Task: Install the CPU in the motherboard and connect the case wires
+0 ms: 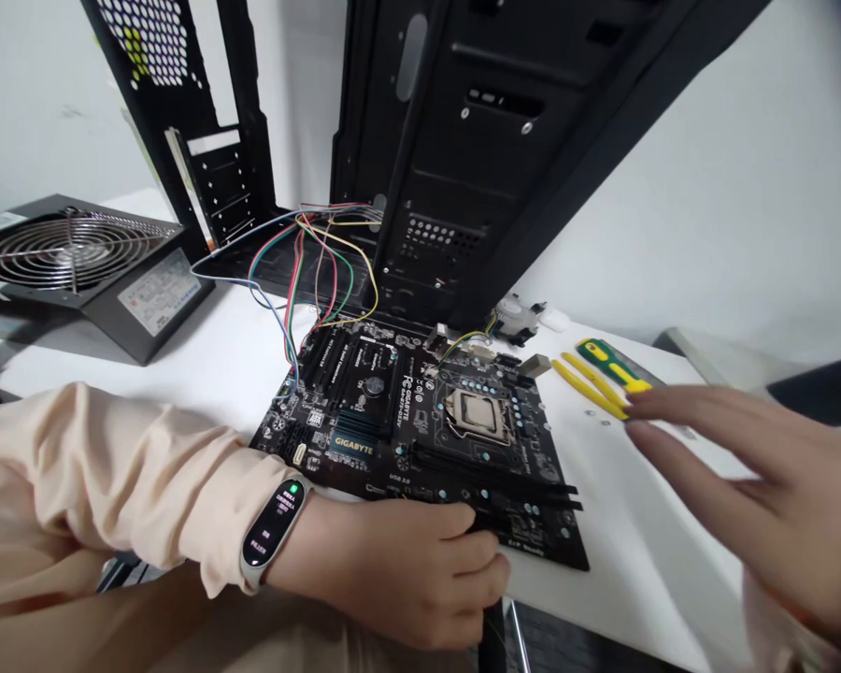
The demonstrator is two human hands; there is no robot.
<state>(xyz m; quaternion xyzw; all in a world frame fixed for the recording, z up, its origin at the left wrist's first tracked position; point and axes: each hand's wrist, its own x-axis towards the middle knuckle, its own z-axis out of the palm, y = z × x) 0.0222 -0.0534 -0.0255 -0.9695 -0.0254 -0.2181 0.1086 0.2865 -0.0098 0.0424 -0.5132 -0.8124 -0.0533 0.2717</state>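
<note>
A black Gigabyte motherboard [413, 421] lies flat on the white table, its processor [477, 413] showing in the socket. Curled into a loose fist, my left hand [420, 570] rests at the board's front edge; whatever its fingers may hold is hidden. To the right of the board, my right hand [749, 486] has thumb and fingertips nearly together, by the yellow-handled pliers [589, 385] and a green-and-yellow screwdriver [606, 363]. Anything in that pinch is too small to tell. Small metal pieces, seemingly screws [598, 418], lie just left of those fingertips.
Behind the board stands an open black computer case [455, 168]. Thin coloured wires [301, 271] run from the case onto the board's left side. At left sits a power supply [98, 271] with a fan grille. A white cooler-like part [515, 318] lies behind the board.
</note>
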